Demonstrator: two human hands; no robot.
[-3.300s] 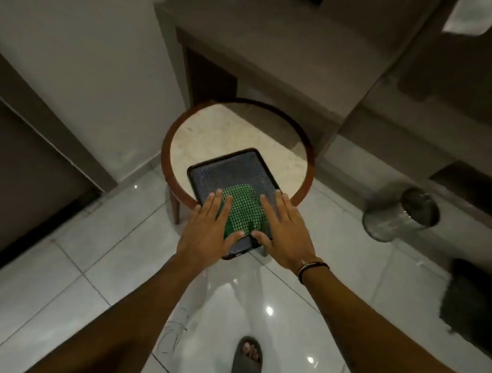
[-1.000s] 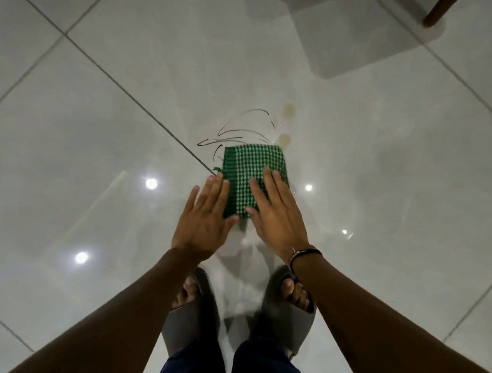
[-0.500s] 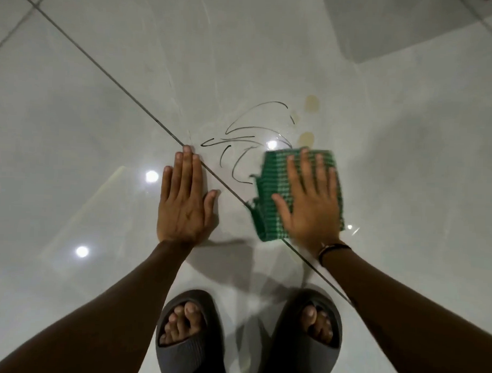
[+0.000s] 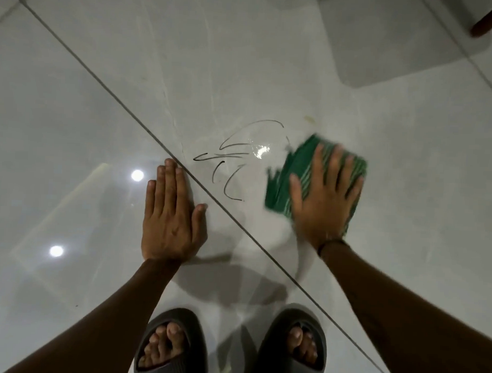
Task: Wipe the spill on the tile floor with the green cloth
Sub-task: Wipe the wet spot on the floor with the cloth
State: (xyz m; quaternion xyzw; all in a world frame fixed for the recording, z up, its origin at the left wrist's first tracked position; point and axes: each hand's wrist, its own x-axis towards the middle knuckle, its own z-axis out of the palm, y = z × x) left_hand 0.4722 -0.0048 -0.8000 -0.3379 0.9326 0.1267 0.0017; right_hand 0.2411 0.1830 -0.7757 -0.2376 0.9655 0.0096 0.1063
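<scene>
A: Risk from here?

B: My left hand, fingers flat and open, bears my weight on the glossy tile floor and may slip. My right hand, fingers spread, presses the green cloth without gripping it, so it may bunch.

A: Change?

B: The cloth has moved right of the spill; one yellowish spot beyond it is gone and the other is smeared.

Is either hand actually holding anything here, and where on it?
The right hand lies flat on top of the green cloth, pressing it to the floor rather than gripping it. The left hand rests bare on the tile.
</scene>
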